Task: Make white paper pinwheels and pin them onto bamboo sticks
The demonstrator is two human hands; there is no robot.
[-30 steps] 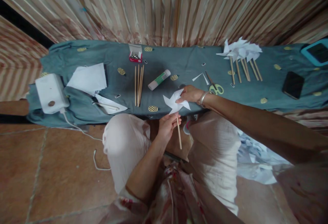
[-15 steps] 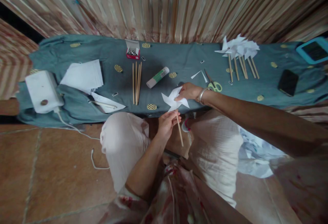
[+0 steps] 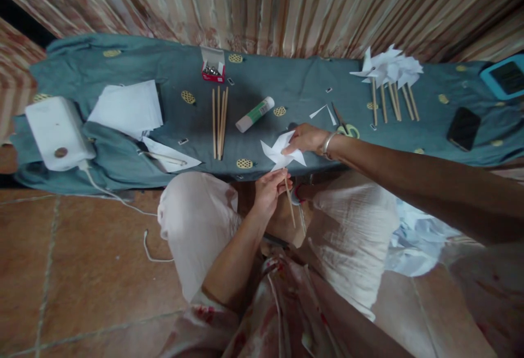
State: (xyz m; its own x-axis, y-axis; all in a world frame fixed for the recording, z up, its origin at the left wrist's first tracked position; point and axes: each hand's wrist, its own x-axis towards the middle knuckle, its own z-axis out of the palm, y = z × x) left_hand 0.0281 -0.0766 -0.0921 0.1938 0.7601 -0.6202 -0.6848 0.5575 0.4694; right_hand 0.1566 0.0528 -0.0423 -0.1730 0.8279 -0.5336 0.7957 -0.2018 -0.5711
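Note:
A white paper pinwheel (image 3: 278, 149) is held above the front edge of the cloth-covered table. My right hand (image 3: 307, 139), with a bangle at the wrist, is closed on the pinwheel, fingers over its middle and right blade. Just below, my left hand (image 3: 270, 188) pinches a wooden stick (image 3: 291, 205) near its top, where it meets the pinwheel's underside. Whether the two are joined is hidden by fingers and paper. A glue stick (image 3: 255, 114) lies behind the pinwheel. Green-handled scissors (image 3: 347, 127) and a thin folded paper scrap (image 3: 323, 113) lie near my right hand.
Several loose sticks (image 3: 219, 129) and a red box of pins (image 3: 213, 69) are left of centre. Farther left are stacked paper (image 3: 126, 108), a pencil on a paper piece (image 3: 174, 156) and a white device (image 3: 57, 134). Finished pinwheels (image 3: 391, 69), a phone (image 3: 464, 129) and a blue-framed device (image 3: 505, 77) lie right.
The camera view has shifted slightly, so the table sits higher in the picture. Both hands keep their hold on the pinwheel and stick, with barely any other movement.

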